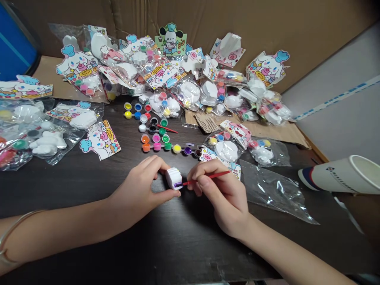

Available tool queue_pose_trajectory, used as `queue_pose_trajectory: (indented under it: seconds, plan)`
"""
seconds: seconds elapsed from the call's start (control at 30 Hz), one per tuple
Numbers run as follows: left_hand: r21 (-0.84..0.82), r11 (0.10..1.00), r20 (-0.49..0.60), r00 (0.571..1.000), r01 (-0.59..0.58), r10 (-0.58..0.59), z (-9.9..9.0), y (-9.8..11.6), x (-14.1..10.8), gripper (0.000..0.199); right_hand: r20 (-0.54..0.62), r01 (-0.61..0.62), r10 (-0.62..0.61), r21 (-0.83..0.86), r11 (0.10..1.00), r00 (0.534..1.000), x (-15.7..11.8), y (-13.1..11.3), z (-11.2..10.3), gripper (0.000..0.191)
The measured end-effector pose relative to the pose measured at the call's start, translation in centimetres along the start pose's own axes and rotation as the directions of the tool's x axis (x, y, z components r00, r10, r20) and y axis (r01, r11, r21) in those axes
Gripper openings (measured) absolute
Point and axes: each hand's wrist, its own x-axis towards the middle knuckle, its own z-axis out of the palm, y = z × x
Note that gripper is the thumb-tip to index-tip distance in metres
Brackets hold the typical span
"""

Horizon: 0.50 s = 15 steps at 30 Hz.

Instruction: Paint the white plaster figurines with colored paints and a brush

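White ridged chunky piece (172,177), purple patch (177,184) on its lower edge.
Pinched between thumb and fingers of left hand (142,182); right hand (224,196), just across from it, pinches slim red-handled paintbrush (219,174), tip at the purple.

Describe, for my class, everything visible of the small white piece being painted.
The small white piece looks like plaster, ridged along one side, with purple paint near its lower edge. The left hand holds it between thumb and fingers, in front of the paint pots; the red brush in the right hand touches the painted patch.
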Motion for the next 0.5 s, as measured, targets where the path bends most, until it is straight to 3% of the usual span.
queue_pose_trajectory:
  seconds: [0.13, 0.3, 0.5]
  plan:
    - [-0.009, 1.000, -0.007, 1.000, 0.004, -0.004, -0.02, 0.04, 0.07, 0.027, 0.045, 0.034, -0.030, -0.084, 0.996, 0.999, 0.12, -0.07, 0.11, 0.014]
    - [-0.008, 1.000, -0.008, 1.000, 0.015, -0.015, -0.03, 0.15, 0.09, 0.027, 0.016, 0.049, -0.047, -0.175, 0.983, 0.999, 0.05, 0.08, -0.08, 0.016]
    - [-0.009, 1.000, -0.006, 1.000, 0.022, -0.022, -0.05, 0.12, 0.06, 0.026, -0.044, 0.095, -0.099, -0.089, 0.992, 0.994, -0.09, -0.05, -0.04, 0.017]
